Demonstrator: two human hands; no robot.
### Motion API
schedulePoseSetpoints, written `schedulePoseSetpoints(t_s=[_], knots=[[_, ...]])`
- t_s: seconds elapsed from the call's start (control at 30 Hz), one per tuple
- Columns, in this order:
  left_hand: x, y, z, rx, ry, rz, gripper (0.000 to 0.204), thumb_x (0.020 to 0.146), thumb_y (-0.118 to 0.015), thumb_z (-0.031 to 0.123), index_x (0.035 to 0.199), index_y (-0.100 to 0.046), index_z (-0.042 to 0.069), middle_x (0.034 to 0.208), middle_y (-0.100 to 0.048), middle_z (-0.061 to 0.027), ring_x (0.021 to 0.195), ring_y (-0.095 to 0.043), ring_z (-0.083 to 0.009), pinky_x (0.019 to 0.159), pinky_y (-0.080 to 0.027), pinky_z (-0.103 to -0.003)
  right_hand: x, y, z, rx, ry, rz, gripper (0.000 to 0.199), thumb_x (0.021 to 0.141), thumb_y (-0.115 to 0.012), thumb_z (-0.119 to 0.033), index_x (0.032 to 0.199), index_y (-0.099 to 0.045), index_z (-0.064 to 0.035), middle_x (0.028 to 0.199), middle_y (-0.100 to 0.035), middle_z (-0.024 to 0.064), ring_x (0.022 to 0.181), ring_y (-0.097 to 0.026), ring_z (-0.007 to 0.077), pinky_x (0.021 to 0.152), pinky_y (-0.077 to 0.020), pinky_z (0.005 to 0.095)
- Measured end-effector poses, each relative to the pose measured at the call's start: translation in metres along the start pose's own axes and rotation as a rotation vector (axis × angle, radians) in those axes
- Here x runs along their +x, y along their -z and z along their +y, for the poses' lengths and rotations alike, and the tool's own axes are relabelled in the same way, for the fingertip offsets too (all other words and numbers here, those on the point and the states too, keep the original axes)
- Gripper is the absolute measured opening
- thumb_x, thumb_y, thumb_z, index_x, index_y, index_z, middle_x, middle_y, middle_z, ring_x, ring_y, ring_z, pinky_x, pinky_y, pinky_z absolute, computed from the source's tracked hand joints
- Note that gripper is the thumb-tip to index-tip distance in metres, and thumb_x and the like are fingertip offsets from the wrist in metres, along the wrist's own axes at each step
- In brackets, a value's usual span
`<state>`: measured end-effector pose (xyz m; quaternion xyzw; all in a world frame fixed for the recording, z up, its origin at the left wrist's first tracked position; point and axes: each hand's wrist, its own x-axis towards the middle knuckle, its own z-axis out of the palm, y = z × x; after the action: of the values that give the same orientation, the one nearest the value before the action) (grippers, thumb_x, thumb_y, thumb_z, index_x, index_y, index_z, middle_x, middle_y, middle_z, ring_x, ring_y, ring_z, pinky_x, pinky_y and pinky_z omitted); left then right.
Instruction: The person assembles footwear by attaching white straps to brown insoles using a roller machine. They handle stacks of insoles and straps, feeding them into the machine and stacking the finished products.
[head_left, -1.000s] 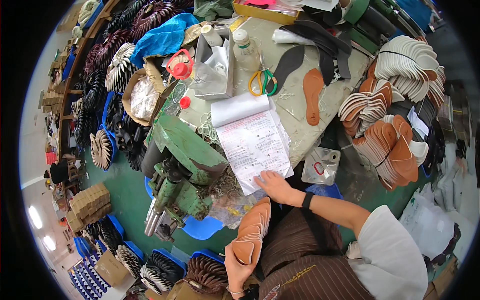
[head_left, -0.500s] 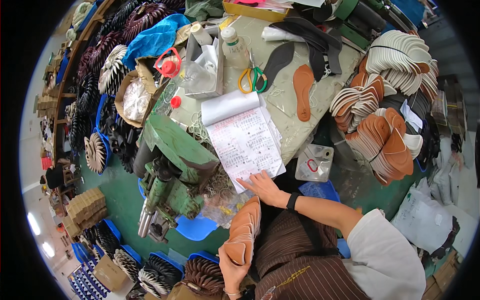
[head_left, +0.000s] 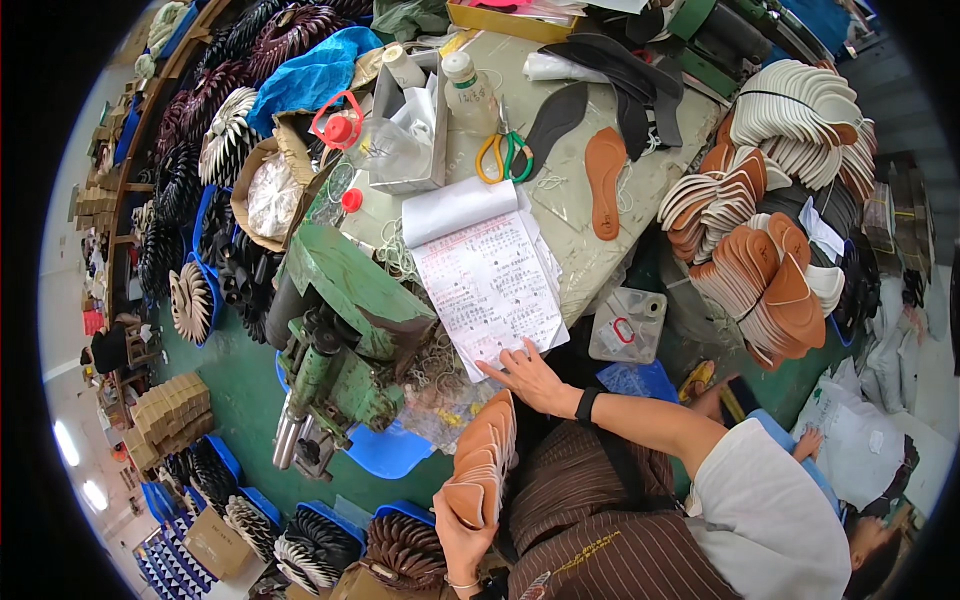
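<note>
Stack of tan insoles [head_left: 483,460]: flat pieces pressed face to face, fanned on edge, bottom end gripped from below. Paper sheet [head_left: 490,285]: white, covered in handwritten rows, top rolled back, lying flat on the bench, fingertips touching its lower edge

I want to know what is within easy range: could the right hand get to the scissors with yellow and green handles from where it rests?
Probably yes. The right hand lies flat on the paper sheet, and the scissors lie in the open further up the table. Only the flat paper lies between them.
</note>
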<state>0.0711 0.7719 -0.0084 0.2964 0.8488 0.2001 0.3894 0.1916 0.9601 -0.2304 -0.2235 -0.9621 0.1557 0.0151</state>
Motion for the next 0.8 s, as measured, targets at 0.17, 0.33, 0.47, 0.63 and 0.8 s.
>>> schedulePoseSetpoints(t_s=[0.17, 0.33, 0.47, 0.63, 0.8], knots=[[-0.003, -0.003, -0.002, 0.014, 0.016, 0.028, 0.072, 0.058, -0.077, 0.009, 0.124, -0.049, 0.001, 0.111, -0.058, -0.0179, 0.104, -0.059, -0.0339, 0.091, -0.045, -0.037, -0.003, -0.004, -0.002, 0.011, -0.01, -0.015, 0.075, 0.086, -0.058, -0.018, 0.152, -0.024, -0.0165, 0.111, -0.047, 0.0122, 0.097, -0.047, 0.026, 0.1, -0.031, 0.0559], [-0.002, -0.004, -0.003, -0.004, 0.025, 0.017, 0.073, 0.057, -0.077, 0.007, 0.124, -0.048, 0.001, 0.111, -0.058, -0.018, 0.103, -0.058, -0.0337, 0.091, -0.045, -0.037, -0.004, -0.009, -0.006, -0.017, -0.039, 0.001, 0.077, 0.085, -0.06, -0.018, 0.153, -0.023, -0.0169, 0.113, -0.046, 0.0128, 0.097, -0.047, 0.0264, 0.097, -0.0326, 0.059], [-0.002, -0.004, 0.0, -0.014, 0.019, 0.022, 0.075, 0.056, -0.078, 0.006, 0.124, -0.048, 0.001, 0.111, -0.058, -0.0182, 0.103, -0.058, -0.0335, 0.092, -0.045, -0.037, -0.004, -0.008, -0.011, -0.036, -0.066, -0.007, 0.078, 0.084, -0.061, -0.018, 0.153, -0.023, -0.0177, 0.114, -0.045, 0.0131, 0.097, -0.047, 0.0264, 0.094, -0.0345, 0.0614], [-0.003, -0.005, -0.003, -0.009, 0.031, 0.031, 0.075, 0.055, -0.078, 0.006, 0.124, -0.048, 0.002, 0.111, -0.058, -0.0181, 0.103, -0.058, -0.0334, 0.092, -0.045, -0.037, -0.003, -0.007, -0.014, -0.042, -0.087, -0.03, 0.079, 0.084, -0.061, -0.019, 0.153, -0.023, -0.0184, 0.114, -0.045, 0.0135, 0.096, -0.047, 0.0265, 0.093, -0.0346, 0.0629], [-0.004, -0.005, -0.005, -0.02, 0.049, 0.029, 0.077, 0.053, -0.078, 0.005, 0.124, -0.048, 0.002, 0.111, -0.058, -0.0175, 0.104, -0.058, -0.0334, 0.093, -0.044, -0.037, -0.005, -0.009, -0.015, -0.041, -0.095, -0.027, 0.081, 0.084, -0.062, -0.021, 0.154, -0.021, -0.024, 0.113, -0.045, 0.0146, 0.092, -0.048, 0.027, 0.093, -0.0341, 0.0638]])
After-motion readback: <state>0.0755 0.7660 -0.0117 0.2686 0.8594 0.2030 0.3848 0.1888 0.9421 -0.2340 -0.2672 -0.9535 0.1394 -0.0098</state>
